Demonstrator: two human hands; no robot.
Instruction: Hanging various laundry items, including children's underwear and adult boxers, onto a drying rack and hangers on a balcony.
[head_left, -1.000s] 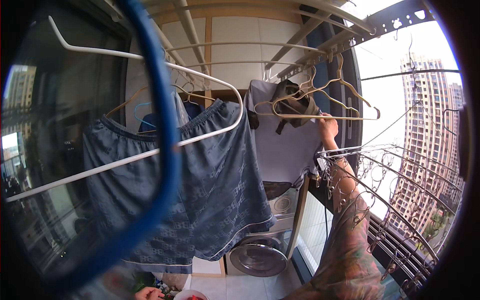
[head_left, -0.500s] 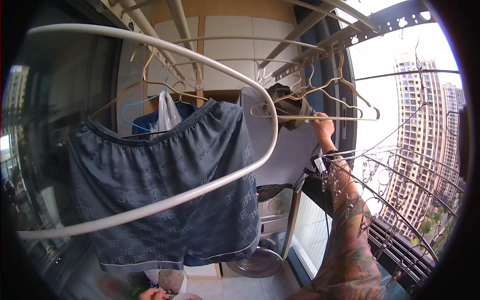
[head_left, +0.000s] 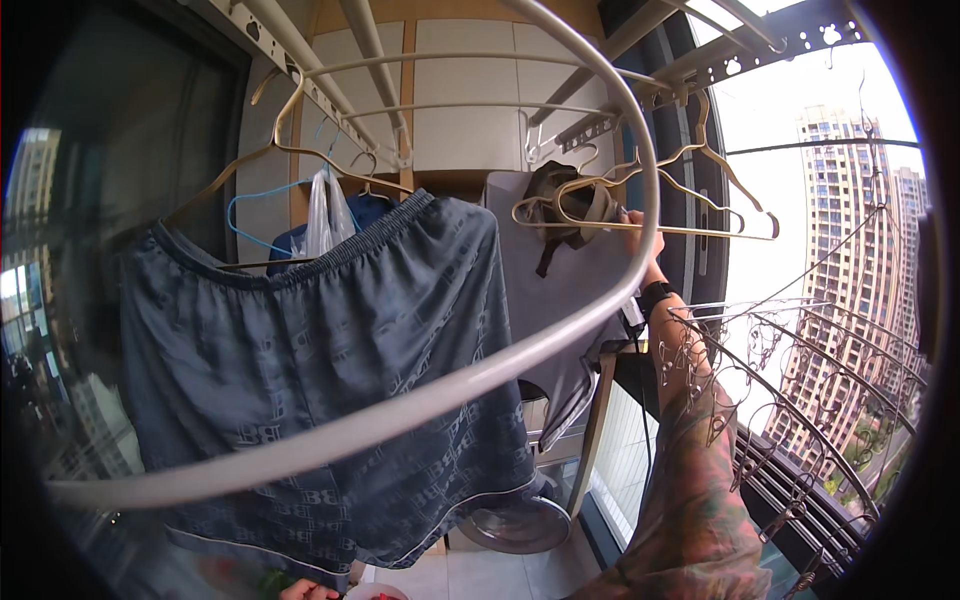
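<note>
My right hand is raised behind the gold hangers on the right. Its fingers are closed at the edge of a dark olive cloth item with a loose strap. Behind that is a large grey fabric-covered panel; I cannot tell exactly what it is. Only the fingers of my left hand show at the lower edge, curled, with what they hold hidden. Beside them is a pale bowl with something red in it. Dark blue-grey patterned shorts hang from a gold hanger in front of me.
A thick white curved tube crosses close before me. Overhead runs a drying rack. A wire rack with many clips hangs at the right by the window. A blue hanger with a clear plastic bag is behind the shorts.
The olive item's strap now dangles lower and the grey panel's lower end reaches further down. My right hand has shifted slightly up and left. The white tube and shorts have shifted in view.
</note>
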